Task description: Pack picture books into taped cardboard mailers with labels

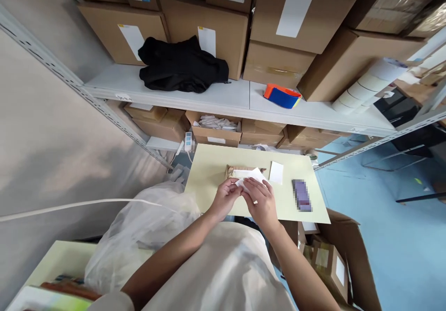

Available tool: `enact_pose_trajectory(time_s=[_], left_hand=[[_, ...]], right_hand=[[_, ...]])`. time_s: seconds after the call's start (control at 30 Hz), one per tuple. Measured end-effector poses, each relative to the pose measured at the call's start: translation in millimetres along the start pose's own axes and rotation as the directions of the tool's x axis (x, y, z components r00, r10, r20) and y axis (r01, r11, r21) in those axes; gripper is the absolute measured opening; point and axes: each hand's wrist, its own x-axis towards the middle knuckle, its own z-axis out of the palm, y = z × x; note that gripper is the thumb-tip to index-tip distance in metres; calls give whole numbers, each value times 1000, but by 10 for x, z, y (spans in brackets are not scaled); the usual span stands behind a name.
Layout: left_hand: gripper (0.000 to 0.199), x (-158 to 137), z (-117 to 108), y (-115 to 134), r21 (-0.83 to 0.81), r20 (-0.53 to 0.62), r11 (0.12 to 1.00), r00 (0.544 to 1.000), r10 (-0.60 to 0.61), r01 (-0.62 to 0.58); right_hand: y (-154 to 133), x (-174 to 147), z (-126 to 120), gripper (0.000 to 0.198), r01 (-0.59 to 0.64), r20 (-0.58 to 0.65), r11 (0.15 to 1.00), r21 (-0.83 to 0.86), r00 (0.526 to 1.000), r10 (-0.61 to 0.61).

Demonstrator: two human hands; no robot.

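Observation:
Between both hands, above the pale yellow table [209, 162], is a white piece of paper [257, 175], partly hidden by the fingers. My left hand [226, 195] pinches its left edge with thumb and fingers. My right hand [259, 201] lies over its right part, fingers bent across it and thumb underneath. Just beyond the hands sits a small brown cardboard box [230, 169] on the table. To the right of it lies a white card or paper [276, 172]. Farther right is a blurred-out purple phone-like object [302, 195].
Behind the table stands a metal shelf [240, 99] with cardboard boxes [205, 32], a black garment [181, 64], an orange-and-blue band [282, 95] and white rolls [369, 85]. A clear plastic bag [146, 227] bulges at the left. An open carton [358, 255] stands at lower right.

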Motion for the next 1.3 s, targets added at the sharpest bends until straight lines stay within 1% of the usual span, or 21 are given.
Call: enact_pose_trajectory(time_s=[0.17, 0.3, 0.4, 0.5, 0.6, 0.7, 0.77, 0.87, 0.97, 1.1, 1.3], left_hand=[[36, -115, -94, 34, -125, 91, 989, 994, -65, 76], [35, -147, -162, 59, -129, 141, 985, 985, -98, 116], [32, -154, -186, 70, -111, 168, 987, 981, -96, 116], [29, -158, -189, 69, -32, 163, 997, 985, -57, 63], [30, -156, -188, 52, 89, 169, 995, 985, 37, -52], [33, -157, -203, 30, 164, 196, 973, 972, 127, -160], [33, -170, -214, 25, 201, 210, 958, 964, 161, -204], [30, -208, -212, 39, 271, 215, 928, 956, 199, -254], [28, -252, -196, 62, 297, 207, 920, 958, 200, -257], [27, -285, -193, 90, 269, 241, 938, 958, 154, -219], [23, -253, -198, 152, 277, 285, 933, 947, 150, -231]], right_hand=[[-62, -76, -13, 34, 6, 10, 999, -36, 1000, -6], [-106, -118, -54, 35, 26, 10, 999, -42, 1000, -25], [-131, -146, -74, 33, 20, -5, 1000, -24, 1000, -20], [-162, -153, -96, 25, -13, -21, 999, 36, 1000, 14], [-215, -138, -118, 16, -112, -27, 979, 168, 993, 118], [-272, -128, -125, 11, -201, 12, 937, 285, 979, 206], [-295, -137, -118, 10, -219, 25, 921, 323, 974, 223], [-309, -159, -100, 10, -206, -5, 923, 324, 976, 219], [-322, -163, -96, 11, -178, -51, 945, 274, 979, 199], [-341, -151, -122, 13, -144, -78, 965, 220, 983, 164], [-313, -169, -145, 14, -121, -67, 975, 184, 989, 135]])
